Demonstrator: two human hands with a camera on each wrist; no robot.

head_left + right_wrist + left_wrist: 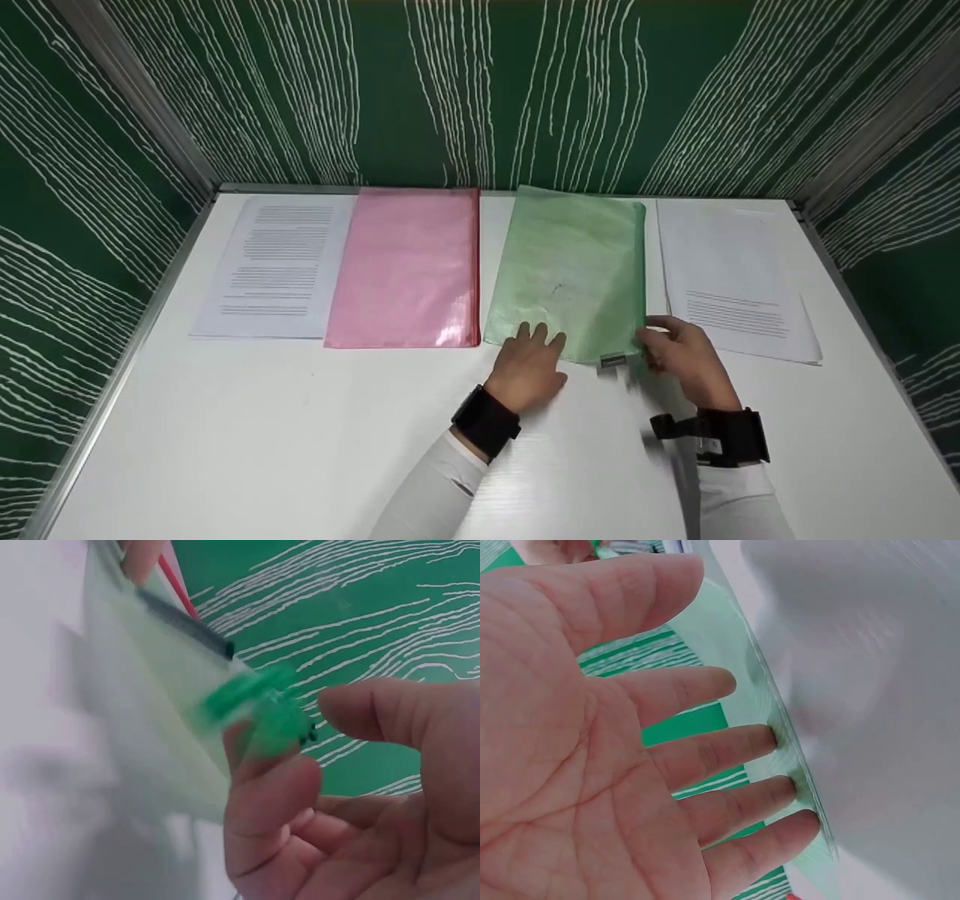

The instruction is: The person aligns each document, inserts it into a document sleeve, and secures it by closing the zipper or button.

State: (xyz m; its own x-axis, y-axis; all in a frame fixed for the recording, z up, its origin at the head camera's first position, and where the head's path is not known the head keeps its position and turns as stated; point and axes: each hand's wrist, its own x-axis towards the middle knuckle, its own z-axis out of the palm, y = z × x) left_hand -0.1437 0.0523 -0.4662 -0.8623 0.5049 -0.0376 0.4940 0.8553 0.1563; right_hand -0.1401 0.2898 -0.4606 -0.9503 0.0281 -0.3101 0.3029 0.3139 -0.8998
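A translucent green zip folder (570, 270) lies near the back of the white table, with a dark strip (613, 361) at its front edge. My left hand (528, 367) rests on that front edge, its fingers spread and straight, as the left wrist view also shows. At the folder's front right corner, my right hand (686, 356) holds the zip edge. In the right wrist view the blurred green zip end (262, 709) lies against the bent index finger, and the thumb (367, 716) stands a little apart from it. A pink zip folder (409, 270) lies to the left.
Printed sheets (277, 262) lie at the far left, partly beside the pink folder. More paper sheets (724, 262) lie to the right of the green folder. Green panels (427, 90) with white wavy lines stand behind and on both sides of the table (300, 435).
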